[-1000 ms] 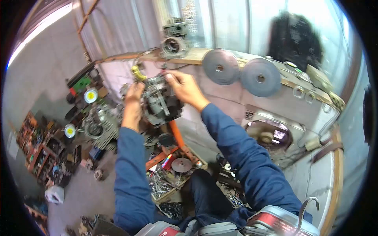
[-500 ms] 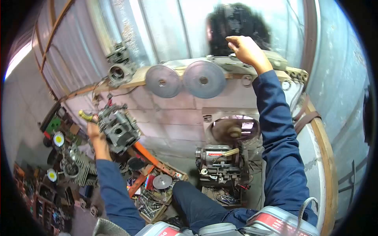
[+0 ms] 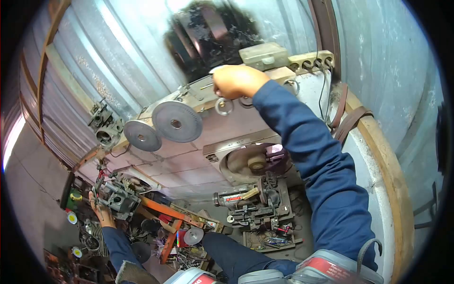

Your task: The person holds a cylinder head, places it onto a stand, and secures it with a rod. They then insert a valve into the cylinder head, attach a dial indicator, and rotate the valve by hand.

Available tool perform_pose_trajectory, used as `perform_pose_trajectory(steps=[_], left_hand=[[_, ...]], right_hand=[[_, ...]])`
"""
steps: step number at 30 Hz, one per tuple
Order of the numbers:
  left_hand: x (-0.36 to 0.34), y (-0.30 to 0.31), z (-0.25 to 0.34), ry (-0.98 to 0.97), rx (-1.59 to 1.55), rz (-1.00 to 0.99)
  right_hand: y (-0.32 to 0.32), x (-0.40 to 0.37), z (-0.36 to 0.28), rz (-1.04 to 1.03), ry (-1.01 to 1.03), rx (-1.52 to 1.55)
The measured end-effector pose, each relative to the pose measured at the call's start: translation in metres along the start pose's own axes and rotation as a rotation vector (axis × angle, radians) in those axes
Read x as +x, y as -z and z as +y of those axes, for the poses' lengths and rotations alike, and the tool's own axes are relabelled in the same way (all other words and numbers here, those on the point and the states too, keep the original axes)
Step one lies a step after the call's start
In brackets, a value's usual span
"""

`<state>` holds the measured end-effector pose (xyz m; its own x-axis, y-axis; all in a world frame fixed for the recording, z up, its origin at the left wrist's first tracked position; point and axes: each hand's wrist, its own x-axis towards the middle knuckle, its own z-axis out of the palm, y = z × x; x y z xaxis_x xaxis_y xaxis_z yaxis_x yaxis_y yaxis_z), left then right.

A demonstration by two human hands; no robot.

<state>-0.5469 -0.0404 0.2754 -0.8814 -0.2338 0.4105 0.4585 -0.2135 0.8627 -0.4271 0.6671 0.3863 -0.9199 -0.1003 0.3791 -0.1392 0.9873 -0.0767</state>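
My left hand [image 3: 100, 210], low at the left, is against the side of a grey metal engine part [image 3: 118, 199]; its fingers are partly hidden by that part. My right hand [image 3: 234, 83] is over the wooden ledge, its fingers bent and pointing down at small items lying there. What its fingertips hold, if anything, is hidden. Just below it a metal ring [image 3: 224, 107] hangs on the ledge's front. A greenish plastic box [image 3: 265, 56] stands right of the hand. Two round toothed discs, one larger [image 3: 177, 122] and one smaller [image 3: 142, 136], hang further left.
A carburetor-like part [image 3: 106, 128] sits at the ledge's left end. Below are a fan [image 3: 257, 163] in a wall opening, a machine [image 3: 257, 206] with a wooden-handled tool, an orange frame [image 3: 170, 212] and trays of tools. A wooden beam [image 3: 385, 180] runs along the right.
The view has turned to the right. My right hand has come down from in front of the metal wall to the ledge. My left hand is still at the engine part.
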Motion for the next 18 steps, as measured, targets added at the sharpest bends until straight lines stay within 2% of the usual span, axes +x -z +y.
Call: perform_pose_trajectory(steps=[2,4,7,10,15,16,18], left_hand=[[0.000,0.006,0.007,0.003,0.090,0.005],[-0.001,0.007,0.009,-0.011,0.107,0.009],[-0.002,0.008,0.011,-0.028,0.123,0.014],[0.001,0.007,0.010,-0.045,0.131,0.005],[0.003,0.018,-0.003,-0.091,0.100,-0.013],[0.003,0.020,-0.009,-0.116,0.096,-0.027],[0.009,0.028,-0.021,-0.199,0.128,-0.052]], right_hand=[[-0.009,0.005,0.001,0.048,-0.001,0.019],[-0.008,0.009,0.000,-0.055,-0.024,0.012],[-0.010,0.004,0.000,0.066,-0.031,0.024],[-0.004,0.002,-0.005,0.012,-0.051,-0.006],[0.019,-0.015,-0.017,0.036,-0.014,-0.017],[0.036,-0.016,-0.025,-0.055,0.002,-0.083],[0.035,0.030,-0.030,-0.131,0.143,-0.224]])
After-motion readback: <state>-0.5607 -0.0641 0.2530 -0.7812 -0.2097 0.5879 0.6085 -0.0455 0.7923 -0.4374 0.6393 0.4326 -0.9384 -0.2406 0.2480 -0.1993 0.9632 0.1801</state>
